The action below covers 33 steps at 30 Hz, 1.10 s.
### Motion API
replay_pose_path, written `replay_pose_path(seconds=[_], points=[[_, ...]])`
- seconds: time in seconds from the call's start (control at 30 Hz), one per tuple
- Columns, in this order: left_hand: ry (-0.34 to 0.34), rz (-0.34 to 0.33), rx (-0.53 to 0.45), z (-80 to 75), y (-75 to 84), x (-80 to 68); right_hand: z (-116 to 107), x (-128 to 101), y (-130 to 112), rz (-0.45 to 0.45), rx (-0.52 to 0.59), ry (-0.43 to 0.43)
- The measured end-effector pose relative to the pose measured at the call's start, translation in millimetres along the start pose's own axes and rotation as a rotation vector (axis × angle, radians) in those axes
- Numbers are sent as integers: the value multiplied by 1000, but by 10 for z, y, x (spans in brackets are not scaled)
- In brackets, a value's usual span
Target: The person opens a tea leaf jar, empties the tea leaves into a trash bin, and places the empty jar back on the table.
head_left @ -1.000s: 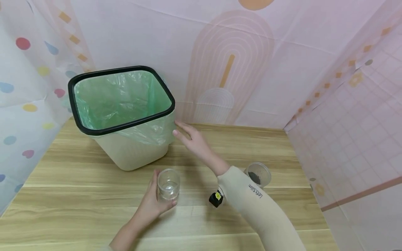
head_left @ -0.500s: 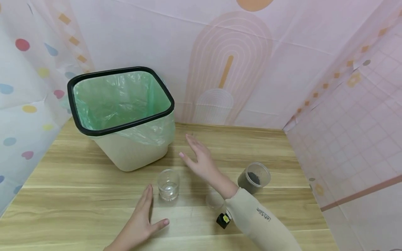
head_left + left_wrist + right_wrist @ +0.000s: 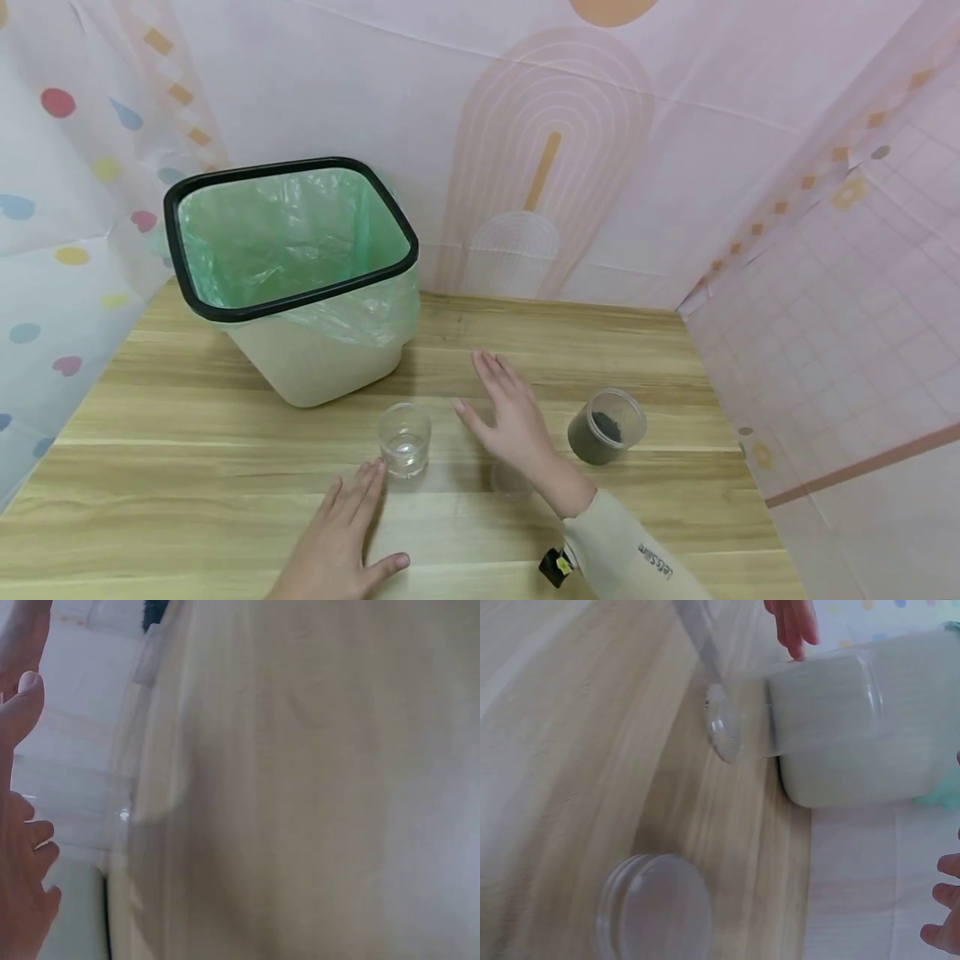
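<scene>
A clear plastic cup [image 3: 405, 442] stands upright on the table, with what looks like a little clear liquid at its bottom. My left hand [image 3: 337, 529] is flat beside it, fingers straight and fingertips near or against the cup's lower side; which of the two I cannot tell. My right hand [image 3: 513, 421] hovers to the right of the cup, fingers extended and holding nothing. Partly under that hand lies a clear round lid [image 3: 512, 482]; in the right wrist view the lid [image 3: 667, 911] has a layered edge. Right of it is a clear jar [image 3: 600, 433] with dark grains.
A pale bin [image 3: 322, 358] with a black rim and green liner stands behind the cup at the left. Patterned cloth [image 3: 555, 167] hangs behind and at both sides of the wooden table [image 3: 187, 467]. A black wrist device [image 3: 555, 567] sits at the right cuff.
My left hand has let go of the cup and drawn back toward me. The right hand has moved away from the bin, right and nearer, uncovering the jar. The cup stays in place.
</scene>
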<state>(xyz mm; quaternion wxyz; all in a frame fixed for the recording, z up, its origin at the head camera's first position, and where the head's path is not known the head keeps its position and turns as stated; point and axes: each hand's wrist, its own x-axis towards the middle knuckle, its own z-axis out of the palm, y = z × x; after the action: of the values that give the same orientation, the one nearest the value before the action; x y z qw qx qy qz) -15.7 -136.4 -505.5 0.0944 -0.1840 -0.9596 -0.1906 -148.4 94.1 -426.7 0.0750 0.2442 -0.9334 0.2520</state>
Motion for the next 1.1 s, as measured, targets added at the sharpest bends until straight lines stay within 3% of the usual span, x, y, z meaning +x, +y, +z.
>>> replay_pose_path(seconds=[0.2, 0.3, 0.5, 0.7, 0.9, 1.1], points=[[34, 62, 28, 78, 65, -55, 4, -125, 51, 16, -72, -13], [23, 76, -20, 99, 121, -27, 3, -188, 85, 26, -99, 0], [-56, 30, -149, 123, 245, 69, -20, -297, 144, 48, -103, 71], [-121, 4, -278, 164, 369, 211, -80, -399, 209, 83, -103, 102], [-105, 17, -382, 219, 479, 403, -144, -471, 307, 88, -136, 118], [-135, 16, -449, 289, 563, 581, -197, -526, 385, 124, -129, 155]])
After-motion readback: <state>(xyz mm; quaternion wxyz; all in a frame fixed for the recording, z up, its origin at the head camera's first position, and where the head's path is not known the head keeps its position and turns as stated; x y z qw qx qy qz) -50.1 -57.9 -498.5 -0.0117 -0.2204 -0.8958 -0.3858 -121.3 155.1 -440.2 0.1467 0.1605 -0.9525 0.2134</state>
